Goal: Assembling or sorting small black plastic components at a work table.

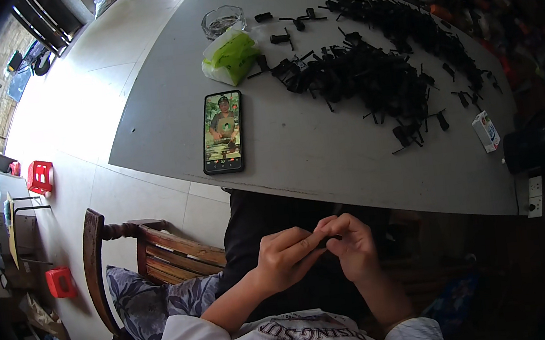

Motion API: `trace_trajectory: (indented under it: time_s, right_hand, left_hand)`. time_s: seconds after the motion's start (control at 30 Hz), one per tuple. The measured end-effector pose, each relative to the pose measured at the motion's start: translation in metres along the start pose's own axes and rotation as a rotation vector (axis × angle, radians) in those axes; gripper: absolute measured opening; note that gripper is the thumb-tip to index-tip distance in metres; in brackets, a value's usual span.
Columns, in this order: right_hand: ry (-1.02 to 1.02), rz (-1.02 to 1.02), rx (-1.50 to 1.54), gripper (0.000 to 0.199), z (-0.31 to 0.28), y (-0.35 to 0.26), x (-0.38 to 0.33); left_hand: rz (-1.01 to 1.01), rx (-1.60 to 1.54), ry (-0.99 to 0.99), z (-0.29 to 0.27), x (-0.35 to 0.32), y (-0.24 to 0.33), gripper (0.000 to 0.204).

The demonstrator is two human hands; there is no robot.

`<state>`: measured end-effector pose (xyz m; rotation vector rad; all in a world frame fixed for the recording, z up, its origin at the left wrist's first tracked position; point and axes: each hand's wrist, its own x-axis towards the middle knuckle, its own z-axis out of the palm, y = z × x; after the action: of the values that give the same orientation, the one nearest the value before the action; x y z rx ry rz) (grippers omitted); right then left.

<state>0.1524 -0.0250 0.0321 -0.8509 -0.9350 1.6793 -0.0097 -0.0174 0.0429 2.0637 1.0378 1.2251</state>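
Over my lap, just off the table's near edge, my left hand (287, 257) and my right hand (351, 241) meet with fingertips pinched together. Between them is a small black part (334, 237), mostly covered by the fingers; its exact kind cannot be made out. Both hands are closed on it. On the grey table (166, 125) beyond them lies a large heap of small black plastic parts with thin stems (370, 81), with a second long heap (403, 17) behind it. A few single black parts (280, 38) lie apart from the heaps.
A phone (222, 133) showing a video lies near the table's front edge. Behind it are a green and white plastic bag (231, 57) and a glass ashtray (223, 21). A small white carton (485, 131) stands at the right. A wooden chair (180, 247) and red stools (40, 177) are at left.
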Motion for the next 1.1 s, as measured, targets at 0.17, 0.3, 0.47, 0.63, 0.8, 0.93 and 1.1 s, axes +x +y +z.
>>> trace_trajectory:
  time_s: [0.17, 0.3, 0.47, 0.63, 0.8, 0.93, 1.1]
  right_hand:
    - [-0.002, 0.008, 0.268, 0.012, -0.003, 0.012, 0.003]
    - [0.001, 0.031, 0.197, 0.013, -0.01, 0.012, 0.005]
    - [0.067, 0.249, 0.261, 0.014, -0.024, 0.009, 0.0]
    - [-0.186, 0.365, 0.405, 0.031, -0.022, 0.003, -0.003]
    - [-0.034, 0.254, 0.351, 0.037, -0.013, 0.017, -0.013]
    - [-0.083, 0.3, 0.14, 0.037, -0.021, 0.012, -0.017]
    - [-0.593, 0.443, 0.062, 0.028, -0.03, 0.004, -0.023]
  left_hand:
    - [0.046, 0.074, 0.003, 0.001, -0.001, -0.001, 0.043]
    - [0.004, 0.127, -0.03, 0.003, -0.005, -0.005, 0.04]
    - [0.016, -0.054, -0.176, -0.005, 0.017, -0.004, 0.04]
    - [0.12, -0.15, -0.219, -0.006, 0.005, -0.019, 0.035]
    - [0.048, -0.172, -0.084, -0.004, 0.007, -0.009, 0.031]
    - [0.021, -0.182, -0.236, -0.013, 0.005, -0.013, 0.031]
    - [0.185, -0.327, -0.501, -0.025, 0.01, -0.009, 0.027]
